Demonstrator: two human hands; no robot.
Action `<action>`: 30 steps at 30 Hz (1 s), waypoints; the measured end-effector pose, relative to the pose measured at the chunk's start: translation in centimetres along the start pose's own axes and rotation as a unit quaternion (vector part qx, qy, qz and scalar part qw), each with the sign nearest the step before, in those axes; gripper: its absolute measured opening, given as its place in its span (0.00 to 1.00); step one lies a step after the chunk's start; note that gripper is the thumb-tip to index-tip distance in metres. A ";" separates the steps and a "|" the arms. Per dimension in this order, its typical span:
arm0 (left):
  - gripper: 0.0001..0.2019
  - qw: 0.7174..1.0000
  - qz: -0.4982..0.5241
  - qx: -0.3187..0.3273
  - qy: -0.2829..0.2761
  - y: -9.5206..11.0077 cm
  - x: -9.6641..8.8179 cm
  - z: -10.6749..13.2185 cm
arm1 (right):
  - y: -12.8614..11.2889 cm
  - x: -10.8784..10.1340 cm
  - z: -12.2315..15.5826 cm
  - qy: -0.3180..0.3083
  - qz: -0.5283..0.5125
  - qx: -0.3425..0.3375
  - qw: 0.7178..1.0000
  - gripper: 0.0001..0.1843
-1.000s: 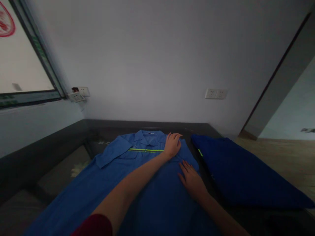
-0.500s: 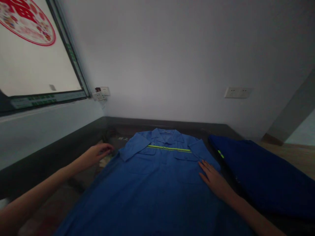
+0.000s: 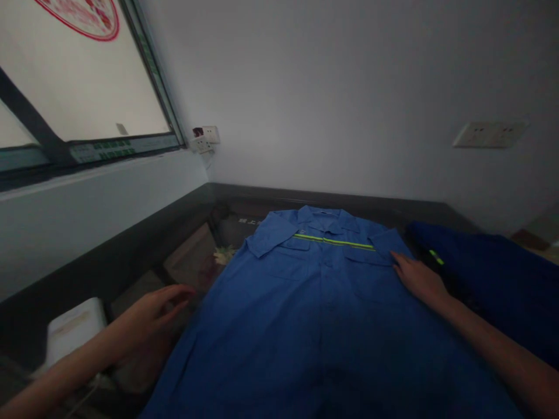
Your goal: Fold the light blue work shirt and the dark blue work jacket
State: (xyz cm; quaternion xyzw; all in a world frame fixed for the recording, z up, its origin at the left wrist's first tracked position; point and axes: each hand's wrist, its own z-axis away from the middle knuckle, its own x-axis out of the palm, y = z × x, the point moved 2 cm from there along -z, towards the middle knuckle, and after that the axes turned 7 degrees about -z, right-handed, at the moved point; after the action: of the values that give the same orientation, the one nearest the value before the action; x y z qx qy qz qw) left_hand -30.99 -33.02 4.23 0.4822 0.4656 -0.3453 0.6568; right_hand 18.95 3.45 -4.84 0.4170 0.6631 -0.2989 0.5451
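Note:
A blue work shirt [image 3: 297, 320] lies spread front side up, its collar away from me. It has a buttoned front, two flapped chest pockets and a yellow-green stripe across the chest. My right hand [image 3: 417, 282] rests near the sleeve on the shirt's right side, palm down with fingers extended. Beside the shirt's left edge, my left hand [image 3: 163, 311] hovers above the dark table, apart from the cloth. Its fingers are loosely curved with a gap to the thumb, and nothing shows in them.
A darker blue folded garment [image 3: 493, 285] with a yellow-green mark lies to the right. On the left of the dark glossy tabletop [image 3: 174, 224] stands a white box-like device [image 3: 76, 329] with a cable. Wall sockets [image 3: 489, 134] and a window [image 3: 109, 81] are beyond.
My view has turned down and left, bringing the white device into sight. My left hand has come nearer to me along the shirt's left edge. My right hand has shifted up toward the sleeve.

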 end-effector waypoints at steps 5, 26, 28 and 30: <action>0.21 0.998 -0.009 -0.041 -0.044 -1.3 2.2 2.9 | -1.5 -1.7 -0.4 -0.016 0.038 -0.008 0.999 0.22; 0.24 0.988 -0.063 -0.104 -0.091 1.2 4.9 6.7 | -39.0 -6.1 -14.3 -0.081 -0.219 -0.131 0.964 0.20; 0.20 0.993 -0.023 -0.092 -0.073 0.5 5.2 6.7 | -39.6 -5.3 -15.0 -0.083 -0.222 -0.100 0.966 0.20; 0.18 0.995 0.007 -0.085 -0.046 -0.1 5.7 6.7 | -40.1 -4.8 -15.6 -0.088 -0.223 -0.071 0.968 0.20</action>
State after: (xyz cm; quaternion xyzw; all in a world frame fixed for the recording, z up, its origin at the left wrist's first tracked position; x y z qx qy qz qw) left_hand -27.40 -39.46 -0.48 0.4118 0.4593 -0.3220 0.7182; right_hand -23.39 -3.30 1.03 0.1908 0.7084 -0.4007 0.5488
